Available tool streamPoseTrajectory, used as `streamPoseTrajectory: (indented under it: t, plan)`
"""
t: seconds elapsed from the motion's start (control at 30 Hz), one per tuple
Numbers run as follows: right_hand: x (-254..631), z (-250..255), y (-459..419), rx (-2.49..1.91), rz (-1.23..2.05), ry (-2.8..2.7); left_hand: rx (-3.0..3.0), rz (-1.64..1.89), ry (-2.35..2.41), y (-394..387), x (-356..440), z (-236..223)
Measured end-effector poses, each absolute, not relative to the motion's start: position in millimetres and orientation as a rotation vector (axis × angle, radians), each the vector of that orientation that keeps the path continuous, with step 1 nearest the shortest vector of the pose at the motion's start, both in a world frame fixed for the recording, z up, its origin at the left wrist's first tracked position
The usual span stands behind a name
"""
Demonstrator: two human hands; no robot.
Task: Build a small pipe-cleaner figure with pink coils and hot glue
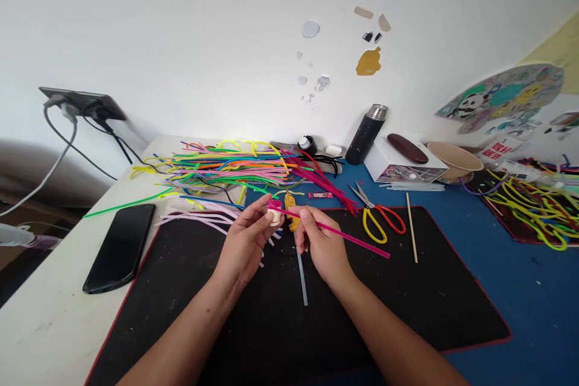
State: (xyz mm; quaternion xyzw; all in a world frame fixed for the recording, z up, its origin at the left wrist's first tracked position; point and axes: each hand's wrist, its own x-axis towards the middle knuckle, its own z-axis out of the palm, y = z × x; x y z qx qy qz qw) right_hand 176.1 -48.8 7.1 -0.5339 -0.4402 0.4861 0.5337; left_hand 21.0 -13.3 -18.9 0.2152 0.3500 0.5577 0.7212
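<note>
Between the fingertips of my left hand (246, 238) is a small white and magenta craft piece (274, 215); its exact kind I cannot make out. My right hand (322, 247) pinches a magenta pipe cleaner (353, 237), whose long end sticks out to the lower right. The other end of the pipe cleaner reaches the craft piece, close to my left fingertips. Just behind both hands lies a yellow hot glue gun (291, 202), partly covered by my right fingers. A translucent glue stick (302, 277) extends from it toward me over the black mat (380, 313).
Many coloured pipe cleaners (226, 169) are piled at the back left. Scissors (373, 211) and a wooden stick (411, 228) lie right of my hands. A phone (120, 247) is at the left. A black flask (366, 134) and a white box (400, 160) stand by the wall.
</note>
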Motion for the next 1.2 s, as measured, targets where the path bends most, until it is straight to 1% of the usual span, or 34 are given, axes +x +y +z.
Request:
streamPoseTrajectory:
  t: [0.3, 0.63, 1.2]
  plan:
    - [178.8, 4.9, -46.6, -1.287, 1.206, -1.091, 0.465, 1.267, 0.775, -12.8, 20.1, -13.5]
    - [174.7, 6.4, -43.1, -1.166, 1.22, -1.06, 0.47, 1.232, 0.803, -12.8, 20.4, -15.1]
    - [173.7, 4.2, -44.0, -1.165, 1.23, -1.006, 0.477, 1.214, 0.802, -12.3, 20.2, -21.6]
